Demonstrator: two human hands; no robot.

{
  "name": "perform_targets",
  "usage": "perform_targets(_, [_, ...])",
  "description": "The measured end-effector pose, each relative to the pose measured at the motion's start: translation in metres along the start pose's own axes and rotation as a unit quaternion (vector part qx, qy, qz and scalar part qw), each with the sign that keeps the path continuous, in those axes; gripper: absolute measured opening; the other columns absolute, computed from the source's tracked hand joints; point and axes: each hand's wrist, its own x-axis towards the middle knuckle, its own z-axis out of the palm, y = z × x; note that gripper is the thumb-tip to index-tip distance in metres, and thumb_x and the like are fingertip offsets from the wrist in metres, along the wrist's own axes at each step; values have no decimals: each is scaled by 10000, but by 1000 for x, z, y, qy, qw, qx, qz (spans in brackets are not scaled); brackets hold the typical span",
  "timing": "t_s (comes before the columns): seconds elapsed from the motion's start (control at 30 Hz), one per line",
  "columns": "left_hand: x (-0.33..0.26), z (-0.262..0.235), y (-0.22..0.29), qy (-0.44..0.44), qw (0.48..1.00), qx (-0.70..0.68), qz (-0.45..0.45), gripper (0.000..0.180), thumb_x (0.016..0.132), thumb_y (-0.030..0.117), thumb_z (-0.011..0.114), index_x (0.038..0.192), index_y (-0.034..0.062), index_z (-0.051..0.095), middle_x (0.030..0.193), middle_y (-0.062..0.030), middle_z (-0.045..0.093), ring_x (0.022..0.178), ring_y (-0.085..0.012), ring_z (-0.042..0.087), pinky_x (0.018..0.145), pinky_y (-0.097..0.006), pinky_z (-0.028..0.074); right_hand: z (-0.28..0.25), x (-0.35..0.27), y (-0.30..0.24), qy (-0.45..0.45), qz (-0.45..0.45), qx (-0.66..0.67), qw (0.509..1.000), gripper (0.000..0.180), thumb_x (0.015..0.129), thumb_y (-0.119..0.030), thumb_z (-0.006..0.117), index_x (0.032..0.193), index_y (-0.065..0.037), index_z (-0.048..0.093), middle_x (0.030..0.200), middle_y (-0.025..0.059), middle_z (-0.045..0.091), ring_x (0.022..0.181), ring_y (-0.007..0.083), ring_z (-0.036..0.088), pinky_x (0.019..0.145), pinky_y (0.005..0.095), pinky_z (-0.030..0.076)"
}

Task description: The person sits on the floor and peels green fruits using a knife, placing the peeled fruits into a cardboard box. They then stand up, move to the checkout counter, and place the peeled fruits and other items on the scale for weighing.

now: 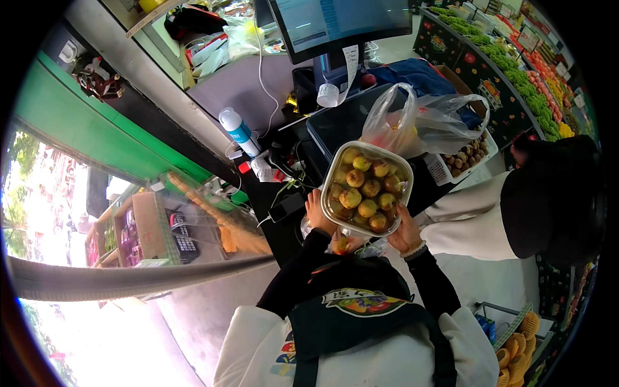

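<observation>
A clear square plastic tub full of round yellow-brown fruit, which look like figs, is held in front of me over the dark counter. My left hand grips its near left corner, and my right hand grips the near right corner, fingers closed round the sides. Beneath the tub, by my apron, more fruit shows in clear plastic, mostly hidden. Just beyond the tub stands an open plastic carrier bag with something reddish-yellow inside.
A white basket of brown nuts or small fruit stands at right, beside a person in black and pale trousers. A monitor and a receipt printer are at the back. A spray bottle and cables stand at left.
</observation>
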Motion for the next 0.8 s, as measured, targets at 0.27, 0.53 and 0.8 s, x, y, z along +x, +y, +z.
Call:
perform_targets(0.27, [-18,-71,-17,45,837,-519,-167,172,893,111,550,898,-45,623,766,-110,663,575,-213,597,541,-307,472,46,18,16,-54,-14,-33,998,606,912,-259,615,1375,-27,299,1350,146,451,1238,274,483,987,435,476])
perform_targets(0.53, [-70,-152,-23,-63,517,-758,-392,478,940,520,354,1150,138,548,941,-15,601,603,-185,534,424,-258,361,69,58,71,-110,11,-81,991,673,818,-149,735,1352,-46,337,1296,97,476,1163,192,519,987,353,468])
perform_targets(0.8, [-75,-150,-23,-55,645,-672,-358,669,941,588,321,1441,143,324,1169,-32,536,584,-133,521,390,-209,345,-6,46,41,-114,45,-501,857,755,745,-215,796,1344,5,393,1221,110,537,1109,179,528,973,323,426])
